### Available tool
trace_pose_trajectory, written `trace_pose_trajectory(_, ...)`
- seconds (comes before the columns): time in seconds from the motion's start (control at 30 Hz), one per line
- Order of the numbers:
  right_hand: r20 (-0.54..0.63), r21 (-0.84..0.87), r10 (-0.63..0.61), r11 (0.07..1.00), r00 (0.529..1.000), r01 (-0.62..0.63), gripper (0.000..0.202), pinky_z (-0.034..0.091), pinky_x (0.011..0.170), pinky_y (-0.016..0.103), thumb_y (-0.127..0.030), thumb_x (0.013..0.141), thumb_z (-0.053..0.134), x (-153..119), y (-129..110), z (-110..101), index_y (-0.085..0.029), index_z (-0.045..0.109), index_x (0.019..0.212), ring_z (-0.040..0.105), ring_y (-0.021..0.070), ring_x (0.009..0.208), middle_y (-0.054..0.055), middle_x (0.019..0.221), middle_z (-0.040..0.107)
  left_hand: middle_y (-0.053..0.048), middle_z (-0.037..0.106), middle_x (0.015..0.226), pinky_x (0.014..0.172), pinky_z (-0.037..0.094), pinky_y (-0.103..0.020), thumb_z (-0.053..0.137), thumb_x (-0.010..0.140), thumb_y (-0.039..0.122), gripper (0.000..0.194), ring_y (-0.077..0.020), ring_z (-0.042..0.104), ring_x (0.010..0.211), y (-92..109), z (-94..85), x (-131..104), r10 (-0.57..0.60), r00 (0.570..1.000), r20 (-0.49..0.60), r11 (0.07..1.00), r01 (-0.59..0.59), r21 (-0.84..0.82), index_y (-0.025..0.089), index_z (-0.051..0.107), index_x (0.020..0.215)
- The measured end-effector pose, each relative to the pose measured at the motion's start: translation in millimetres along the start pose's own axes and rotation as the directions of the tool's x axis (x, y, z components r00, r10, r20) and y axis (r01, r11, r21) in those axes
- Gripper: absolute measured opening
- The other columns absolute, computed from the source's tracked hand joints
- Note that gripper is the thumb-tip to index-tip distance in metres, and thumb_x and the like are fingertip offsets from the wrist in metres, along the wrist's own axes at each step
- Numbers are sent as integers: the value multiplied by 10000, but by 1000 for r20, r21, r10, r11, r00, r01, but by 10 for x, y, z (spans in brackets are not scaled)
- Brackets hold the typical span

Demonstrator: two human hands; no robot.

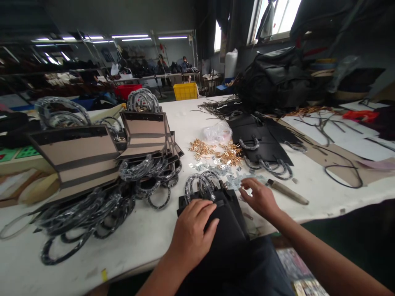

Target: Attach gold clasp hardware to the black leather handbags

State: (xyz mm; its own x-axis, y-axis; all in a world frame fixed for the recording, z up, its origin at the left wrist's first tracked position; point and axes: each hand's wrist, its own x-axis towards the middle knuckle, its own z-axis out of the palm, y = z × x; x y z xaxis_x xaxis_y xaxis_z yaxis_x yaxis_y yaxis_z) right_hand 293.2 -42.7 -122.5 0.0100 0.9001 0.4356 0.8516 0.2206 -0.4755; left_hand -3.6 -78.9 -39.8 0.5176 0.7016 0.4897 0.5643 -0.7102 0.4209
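My left hand [193, 228] lies flat on a black bag panel [226, 224] at the table's near edge, pressing it down. The panel carries wrapped loop handles [200, 187] at its far end. My right hand [259, 197] hovers just right of the panel with its fingers spread, fingertips touching small silver metal pieces [216, 169] scattered on the white table [148, 234]. A pile of gold metal fittings [216, 152] lies just beyond them. A tool with a pale handle [288, 192] rests to the right of my right hand.
Stacks of tan and black bag panels [80, 158] with plastic-wrapped handles [101, 209] fill the left side. More black panels [262, 139] and a black heap [274, 80] sit far right. A clear plastic bag [217, 131], black cords [342, 168] and a yellow crate [185, 91] lie beyond. People sit far off.
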Motion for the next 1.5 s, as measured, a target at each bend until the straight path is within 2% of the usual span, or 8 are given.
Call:
trace_pose_trajectory(0.27, 216, 60, 113, 990, 970, -129, 122, 518, 769, 325, -364, 902, 669, -511, 83, -108, -249, 698, 873, 685, 217, 858, 49, 1026, 699, -97, 716, 1081, 914, 513, -518, 680, 936, 323, 223, -327, 632, 1056, 32, 40, 443, -123, 894, 430, 922, -58, 384, 195, 699, 1117)
trace_pose_trajectory(0.5, 340, 239, 26, 964, 940, -113, 226, 524, 914, 347, -335, 952, 581, -398, 180, -262, -241, 786, 945, 695, 238, 965, 78, 1005, 725, -82, 687, 1039, 907, 474, -467, 688, 921, 309, 144, -313, 619, 1068, 12, -33, 416, -214, 862, 459, 887, -26, 461, 199, 689, 1013)
trace_pose_trajectory(0.73, 379, 16, 127, 989, 916, -144, 364, 497, 843, 315, -206, 888, 551, -466, 189, -282, -262, 756, 1183, 688, 226, 943, 74, 1097, 695, -73, 700, 991, 854, 457, -421, 630, 917, 244, 39, -296, 624, 1037, -11, 7, 396, -209, 860, 465, 898, -19, 439, 216, 657, 919)
trace_pose_trajectory(0.97, 336, -72, 224, 975, 915, -212, 292, 473, 785, 320, -277, 909, 576, -589, 158, -351, -270, 784, 1115, 683, 236, 905, 61, 998, 696, -22, 714, 862, 762, 461, -352, 629, 809, 201, 106, -239, 673, 852, -90, 72, 436, -306, 864, 400, 942, 215, 256, 237, 626, 909)
trace_pose_trajectory(1.1, 280, 152, 206, 955, 938, -255, 314, 492, 778, 334, -341, 899, 617, -631, 100, -363, -238, 781, 1147, 668, 224, 830, 54, 901, 665, -10, 756, 943, 812, 490, -342, 639, 829, 250, 289, -227, 701, 893, -113, 41, 453, -342, 825, 450, 917, 397, -31, 245, 653, 1117)
trace_pose_trajectory(1.27, 256, 422, 222, 850, 941, -315, 264, 503, 765, 323, -343, 860, 685, -662, -321, -310, -239, 784, 1081, 631, 198, 776, 15, 799, 613, -59, 761, 1072, 831, 542, -321, 717, 773, 270, 461, -212, 711, 905, -170, 35, 478, -323, 758, 567, 728, 582, -363, 193, 665, 1224)
trace_pose_trajectory(1.37, 291, 545, 267, 742, 918, -389, 192, 512, 731, 301, -308, 820, 722, -692, -668, -231, -238, 746, 997, 634, 185, 773, 7, 835, 654, -60, 770, 1074, 860, 554, -320, 688, 808, 266, 396, -213, 723, 950, -176, 86, 507, -297, 772, 563, 691, 580, -431, 186, 696, 1196)
trace_pose_trajectory(1.5, 303, 592, 248, 708, 920, -385, 68, 519, 745, 302, -251, 815, 721, -678, -1004, -80, -242, 708, 881, 653, 191, 799, 4, 858, 693, -30, 793, 1046, 878, 554, -319, 652, 877, 299, 273, -207, 731, 944, -58, 150, 613, -270, 833, 483, 824, 459, -331, 222, 749, 1120)
